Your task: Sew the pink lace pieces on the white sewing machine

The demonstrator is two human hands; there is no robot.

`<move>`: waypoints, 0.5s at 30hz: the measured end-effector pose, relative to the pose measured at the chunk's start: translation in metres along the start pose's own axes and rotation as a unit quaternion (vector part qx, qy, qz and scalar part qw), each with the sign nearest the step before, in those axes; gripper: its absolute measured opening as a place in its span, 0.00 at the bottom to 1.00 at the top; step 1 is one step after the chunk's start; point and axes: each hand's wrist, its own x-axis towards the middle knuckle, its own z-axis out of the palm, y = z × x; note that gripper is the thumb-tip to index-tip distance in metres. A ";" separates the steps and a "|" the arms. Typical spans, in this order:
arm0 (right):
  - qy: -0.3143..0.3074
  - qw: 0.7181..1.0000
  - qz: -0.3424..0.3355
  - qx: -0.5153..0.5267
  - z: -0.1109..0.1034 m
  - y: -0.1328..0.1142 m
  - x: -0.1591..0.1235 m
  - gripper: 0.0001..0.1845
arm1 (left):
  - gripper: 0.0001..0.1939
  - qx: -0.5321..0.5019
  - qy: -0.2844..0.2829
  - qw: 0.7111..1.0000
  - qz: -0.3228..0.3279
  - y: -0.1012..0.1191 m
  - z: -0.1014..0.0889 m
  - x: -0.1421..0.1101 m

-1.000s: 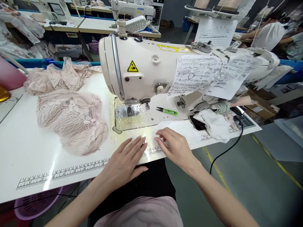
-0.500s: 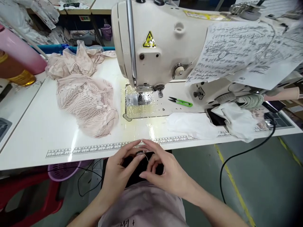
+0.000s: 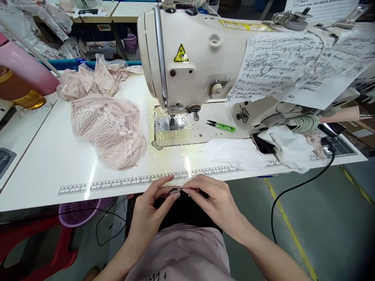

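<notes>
My left hand (image 3: 148, 207) is closed on a small round metal bobbin case (image 3: 174, 190), pinched between thumb and fingers just off the table's front edge. A short length of pale thread (image 3: 180, 189) runs from the case to my right hand (image 3: 218, 205), whose thumb and forefinger are pressed together on its end. Both hands are in front of the sewing machine (image 3: 193, 50), over my dark lap. Part of the bobbin case is covered by the left thumb and fingers.
Green thread snips (image 3: 221, 125) lie on the machine bed. Pink lace fabric (image 3: 108, 132) is heaped at the left, with bottles (image 3: 38, 70) beyond it. White cloth (image 3: 234, 153) lies at the right. A black cable (image 3: 288, 194) hangs past the table edge.
My right hand's fingers have closed from a loose, spread shape into a pinch on the thread, drawing it straight beside the bobbin case. The left hand keeps its hold. The view has shifted slightly.
</notes>
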 end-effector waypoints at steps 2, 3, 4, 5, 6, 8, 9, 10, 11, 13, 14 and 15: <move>-0.005 1.000 0.003 -0.015 -0.002 -0.001 0.001 0.08 | 0.20 0.014 -0.011 1.000 -0.003 -0.001 0.000 0.000; -0.007 1.000 0.002 -0.022 -0.002 -0.001 0.001 0.08 | 0.20 0.019 -0.017 1.000 -0.005 -0.001 0.000 0.000; -0.009 1.000 -0.002 -0.027 -0.003 -0.001 0.002 0.08 | 0.20 0.022 -0.022 1.000 -0.005 -0.001 0.000 -0.001; -0.011 0.999 -0.010 -0.030 -0.003 -0.002 0.002 0.08 | 0.20 0.025 -0.028 0.999 -0.006 -0.002 0.000 -0.001; -0.015 0.999 -0.021 -0.032 -0.003 -0.002 0.003 0.08 | 0.20 0.028 -0.035 0.999 -0.007 -0.002 0.000 -0.001; -0.022 0.998 -0.043 -0.037 -0.003 -0.003 0.004 0.08 | 0.20 0.030 -0.049 0.998 -0.013 -0.001 0.001 -0.001; -0.026 0.998 -0.052 -0.040 -0.003 -0.003 0.004 0.08 | 0.20 0.026 -0.055 0.998 -0.017 -0.001 0.001 -0.001; -0.028 0.997 -0.057 -0.045 -0.004 -0.003 0.004 0.07 | 0.19 0.017 -0.055 0.998 -0.020 -0.001 0.001 -0.001; -0.028 0.997 -0.058 -0.052 -0.005 -0.003 0.004 0.07 | 0.19 0.005 -0.051 0.998 -0.024 0.000 0.001 -0.001; -0.022 0.996 -0.054 -0.068 -0.007 -0.003 0.002 0.07 | 0.19 -0.022 -0.033 0.999 -0.030 0.001 0.001 0.000; -0.019 0.996 -0.049 -0.074 -0.007 -0.003 0.001 0.06 | 0.19 -0.034 -0.022 0.999 -0.033 0.001 0.001 0.001; -0.017 0.996 -0.044 -0.078 -0.008 -0.002 0.000 0.06 | 0.19 -0.046 -0.009 0.998 -0.036 0.002 0.001 0.001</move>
